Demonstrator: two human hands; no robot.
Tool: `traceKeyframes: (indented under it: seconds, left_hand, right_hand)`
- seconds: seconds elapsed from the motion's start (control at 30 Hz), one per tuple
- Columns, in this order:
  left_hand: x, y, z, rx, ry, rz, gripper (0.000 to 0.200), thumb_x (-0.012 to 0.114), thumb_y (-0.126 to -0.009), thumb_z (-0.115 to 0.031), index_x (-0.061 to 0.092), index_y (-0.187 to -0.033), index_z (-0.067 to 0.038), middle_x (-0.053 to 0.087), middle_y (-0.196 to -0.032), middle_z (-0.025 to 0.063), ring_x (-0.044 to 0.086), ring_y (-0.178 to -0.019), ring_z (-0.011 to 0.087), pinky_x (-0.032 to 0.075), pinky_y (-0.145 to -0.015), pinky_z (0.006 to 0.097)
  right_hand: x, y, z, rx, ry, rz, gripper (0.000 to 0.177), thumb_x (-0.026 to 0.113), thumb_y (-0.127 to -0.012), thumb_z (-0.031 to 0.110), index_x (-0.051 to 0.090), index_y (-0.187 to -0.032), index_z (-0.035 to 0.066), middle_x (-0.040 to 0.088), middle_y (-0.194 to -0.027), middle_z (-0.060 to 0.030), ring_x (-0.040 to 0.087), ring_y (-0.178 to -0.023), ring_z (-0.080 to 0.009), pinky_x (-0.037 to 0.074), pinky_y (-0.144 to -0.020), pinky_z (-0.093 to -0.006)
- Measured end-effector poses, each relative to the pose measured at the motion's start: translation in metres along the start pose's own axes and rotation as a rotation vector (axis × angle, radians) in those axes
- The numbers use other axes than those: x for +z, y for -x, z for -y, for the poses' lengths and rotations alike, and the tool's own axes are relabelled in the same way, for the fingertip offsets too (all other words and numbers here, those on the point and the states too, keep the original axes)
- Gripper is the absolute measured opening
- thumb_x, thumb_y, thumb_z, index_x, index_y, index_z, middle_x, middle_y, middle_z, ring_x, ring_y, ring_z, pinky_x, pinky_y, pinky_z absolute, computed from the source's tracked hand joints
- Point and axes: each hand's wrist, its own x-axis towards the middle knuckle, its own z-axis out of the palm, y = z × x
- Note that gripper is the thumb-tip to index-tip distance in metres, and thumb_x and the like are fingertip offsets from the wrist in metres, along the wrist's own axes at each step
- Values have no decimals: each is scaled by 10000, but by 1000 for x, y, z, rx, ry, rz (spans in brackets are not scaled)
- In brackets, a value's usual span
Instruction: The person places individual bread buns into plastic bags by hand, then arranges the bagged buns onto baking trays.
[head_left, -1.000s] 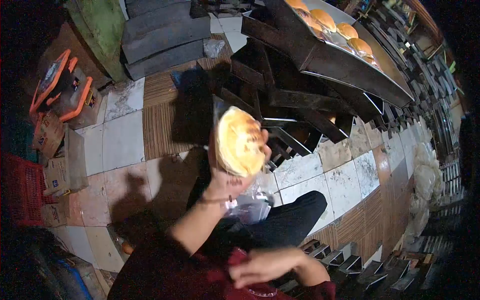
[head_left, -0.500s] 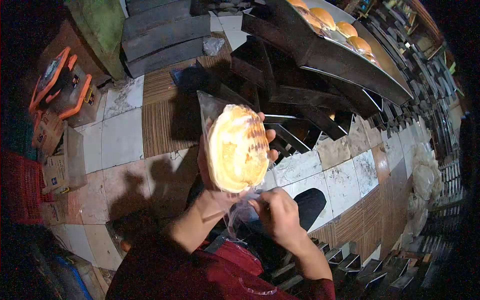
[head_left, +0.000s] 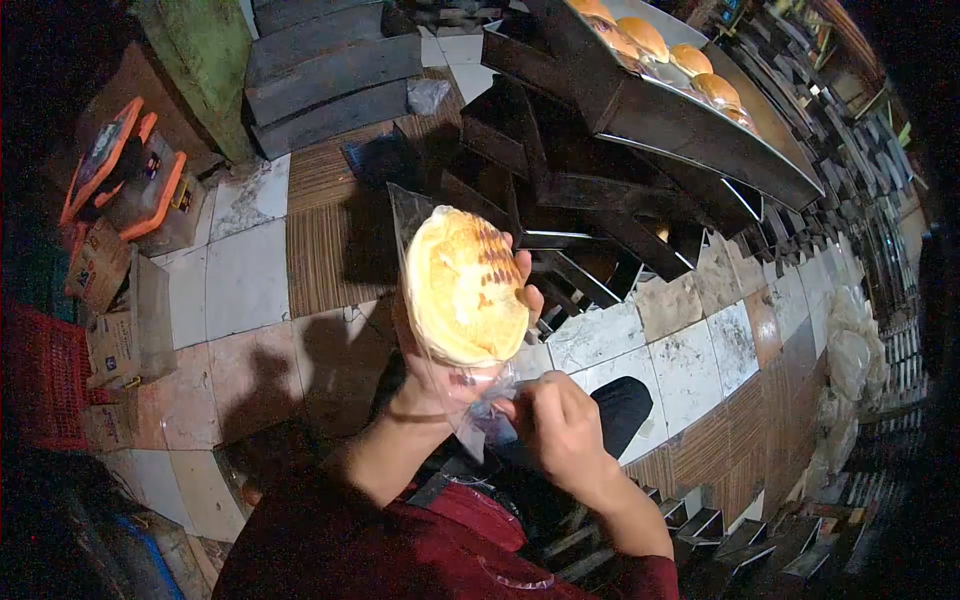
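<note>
A round, flat bread (head_left: 462, 290), pale yellow with brown marks and print on its upper right, lies inside a clear plastic bag (head_left: 480, 405). My left hand (head_left: 425, 375) holds it from beneath, palm up, its fingertips curling around the right edge of the bread. Just below and to the right, my right hand (head_left: 562, 420) is closed, pinching the gathered open end of the bag. The tips of the right-hand fingers are partly hidden by the plastic and the hand itself.
Stacked dark metal trays (head_left: 690, 150) stand ahead to the right, the top one holding several golden buns (head_left: 690, 60). An orange-handled plastic box (head_left: 160, 190) and a red crate (head_left: 42, 375) are at left. Crumpled plastic (head_left: 850, 345) lies on the right.
The bagged bread has shifted slightly left and tilted, showing more of its face without glare. My right hand has stayed almost in place, with the bag's end gathered at its fingers.
</note>
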Motion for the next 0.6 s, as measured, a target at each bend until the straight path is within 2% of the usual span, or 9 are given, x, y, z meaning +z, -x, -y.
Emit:
traceKeyframes:
  seconds: [0.03, 0.1, 0.13, 0.17, 0.2, 0.27, 0.3, 0.43, 0.6]
  left_hand:
    - [0, 0, 0, 1, -1, 1, 534, 521, -815, -430, 446, -1214, -83, 485, -1208, 123, 458, -1127, 289, 426, -898, 450]
    - [1, -3, -2, -61, 122, -64, 369, 515, -808, -350, 562, -1078, -103, 556, -1111, 105, 502, -1044, 269, 412, -837, 417]
    - [-3, -6, -7, -59, 120, -68, 369, 515, -808, -350, 562, -1078, -103, 556, -1111, 105, 502, -1044, 269, 412, -837, 417]
    - [-8, -13, -15, 13, 104, -106, 357, 514, -807, -346, 569, -1063, -102, 562, -1098, 100, 503, -1039, 266, 417, -826, 409]
    - [-11, -19, -22, 86, 90, -137, 346, 513, -806, -341, 575, -1047, -101, 568, -1085, 95, 505, -1034, 262, 422, -816, 402]
    - [-7, -15, -21, 75, 85, -134, 355, 507, -812, -345, 572, -1062, -101, 559, -1115, 103, 508, -1040, 265, 428, -813, 404]
    - [-6, -13, -17, 52, 74, -74, 385, 499, -829, -362, 535, -1112, -104, 548, -1125, 117, 517, -1039, 281, 436, -832, 427]
    - [-3, -11, -5, 43, -37, 98, 473, 463, -856, -398, 432, -1234, -116, 454, -1243, 129, 513, -1058, 304, 449, -849, 462]
    - [6, -2, -7, 74, -60, 52, 511, 435, -857, -425, 407, -1257, -107, 421, -1272, 130, 509, -1061, 302, 459, -832, 455]
  right_hand:
    - [-2, 2, 4, 73, 23, 79, 209, 657, -751, 142, 497, -799, 16, 491, -647, -119, 521, -572, -277, 425, -500, -321]
    - [-22, 1, 12, -133, -498, 526, 235, 596, -811, 231, 457, -764, 47, 463, -625, -118, 505, -545, -276, 411, -487, -353]
    - [-29, 11, 26, -47, -854, 993, 217, 538, -853, 257, 466, -771, 69, 469, -626, -107, 513, -556, -272, 415, -503, -364]
    - [-34, 5, 35, -287, -835, 1398, 206, 498, -880, 274, 460, -861, 72, 502, -702, -153, 537, -628, -286, 425, -546, -373]
    - [-57, -10, 41, -301, -485, 1541, 153, 543, -850, 218, 508, -883, 72, 537, -749, -137, 550, -673, -264, 440, -593, -361]
    - [-54, 5, 16, -24, -624, 419, 107, 579, -823, 139, 557, -823, 35, 553, -703, -99, 552, -619, -256, 446, -583, -340]
    - [-52, 4, 7, 213, -454, 195, 103, 611, -786, 77, 589, -867, 19, 598, -789, -88, 581, -693, -215, 462, -654, -310]
    - [-23, 1, -4, 695, -1026, 57, 122, 625, -758, 31, 606, -878, 23, 603, -864, -104, 585, -769, -215, 456, -686, -274]
    - [1, -5, 8, -83, -247, -177, 200, 663, -713, -20, 545, -874, -8, 574, -753, -131, 560, -672, -226, 440, -573, -272]
